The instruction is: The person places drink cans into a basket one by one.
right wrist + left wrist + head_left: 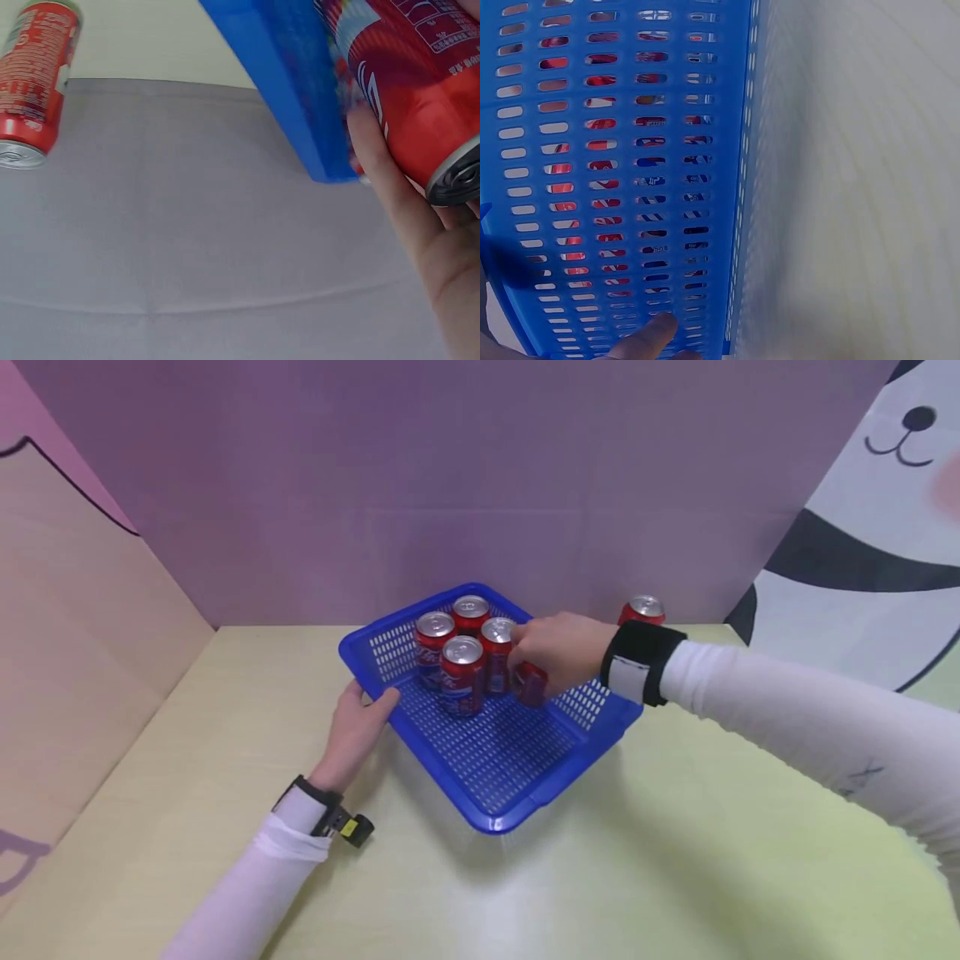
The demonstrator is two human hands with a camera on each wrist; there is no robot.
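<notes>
A blue plastic basket with slotted walls stands over the table, one corner toward me. Several red soda cans are upright together in its far left part. My left hand grips the left rim, thumb on top and fingers against the outer wall; a fingertip shows on the slots in the left wrist view. Over the right side of the basket, my right hand holds another soda can, partly hidden by the fingers in the head view. Cans show through the basket wall.
One more red can stands outside the basket, behind my right wrist, near the table's back edge. A grey-purple cloth backdrop rises behind the table. A printed panel is at the right.
</notes>
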